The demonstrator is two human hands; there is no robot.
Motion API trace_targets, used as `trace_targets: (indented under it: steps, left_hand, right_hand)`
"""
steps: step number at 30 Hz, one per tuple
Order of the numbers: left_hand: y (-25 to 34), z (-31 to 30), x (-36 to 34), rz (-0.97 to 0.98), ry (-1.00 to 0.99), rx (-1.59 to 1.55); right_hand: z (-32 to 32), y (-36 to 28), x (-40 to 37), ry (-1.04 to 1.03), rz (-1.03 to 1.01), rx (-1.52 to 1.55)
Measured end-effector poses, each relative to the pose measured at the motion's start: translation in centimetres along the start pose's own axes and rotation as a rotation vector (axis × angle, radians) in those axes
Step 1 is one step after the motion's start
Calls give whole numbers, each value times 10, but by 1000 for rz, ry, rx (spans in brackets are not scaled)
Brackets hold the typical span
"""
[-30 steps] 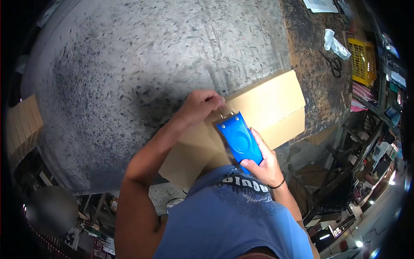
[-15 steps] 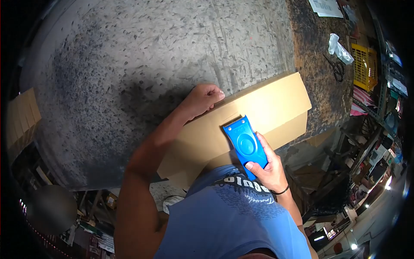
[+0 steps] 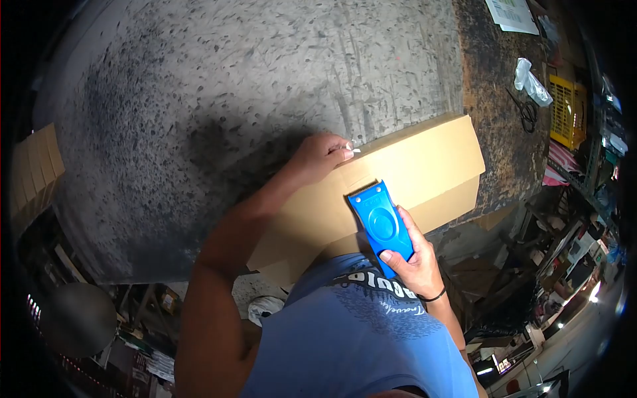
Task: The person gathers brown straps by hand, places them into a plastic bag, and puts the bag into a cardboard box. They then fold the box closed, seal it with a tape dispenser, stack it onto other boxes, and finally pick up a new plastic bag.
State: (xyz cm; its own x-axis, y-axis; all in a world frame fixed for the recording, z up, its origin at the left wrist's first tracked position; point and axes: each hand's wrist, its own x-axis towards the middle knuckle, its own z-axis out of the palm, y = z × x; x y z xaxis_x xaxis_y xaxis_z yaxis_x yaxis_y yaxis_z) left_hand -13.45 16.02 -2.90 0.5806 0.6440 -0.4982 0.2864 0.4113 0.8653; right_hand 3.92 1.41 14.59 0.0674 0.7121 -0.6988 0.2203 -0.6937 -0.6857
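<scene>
At the far left edge, ridged brown cardboard pieces [image 3: 40, 162] stand close together; beside them spreads the grey, dark-speckled work surface [image 3: 259, 73]. The left hand [image 3: 318, 159] is narrowed to a pinch, thumb against forefinger, with a small whitish scrap [image 3: 355, 150] at the tips, perhaps tape; the fine grip seems chosen because the scrap is so slight. Under and beside both hands lies a long, folded tan cardboard piece [image 3: 424, 156], at the near edge of the surface and close against the blue sleeveless shirt [image 3: 352, 331], probably to keep it within easy reach and steady. Over it, tilted, is a flat blue plastic tape dispenser [image 3: 383, 222] with a toothed end and two rivets; the right hand [image 3: 417, 268] is closed around its lower body, thumb on top, likely so that the teeth point away from the wearer and stay free of the fingers. Farther right are a crumpled silvery packet [image 3: 532, 83], a thin black looped item [image 3: 527, 118] and a yellow plastic crate [image 3: 566, 109].

The shirt bears pale block letters, partly lost in folds, ending in "UIO", and a script word like "Traveler"; faint raised marks on the dispenser and print on the white papers [image 3: 512, 14] cannot be read.
</scene>
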Motion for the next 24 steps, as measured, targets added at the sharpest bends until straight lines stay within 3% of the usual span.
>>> trace_targets:
  steps: [3, 5, 6, 9, 11, 14, 22, 24]
  left_hand:
    - [11, -6, -4, -141, -10, 146]
    - [5, -9, -8, 65, 87, 539]
    - [7, -14, -10, 65, 91, 540]
    - [30, -21, -19, 1, 129, 467]
    - [54, -5, -36, -40, -271, -37]
    - [34, -4, -18, 102, -396, 101]
    - [37, -26, -47, 48, -379, 245]
    - [47, -11, -27, 27, -308, 23]
  right_hand:
    - [0, 3, 0, -3, -4, 29]
    - [0, 8, -1, -5, -7, 36]
    - [-1, 9, -1, -15, -10, 28]
    - [-2, 17, -2, -27, -46, -6]
    - [-2, 16, -2, -25, -22, 3]
    - [0, 21, 0, -23, -32, 27]
    - [-5, 24, -2, -43, -8, 42]
    - [-3, 24, -1, -50, -26, 40]
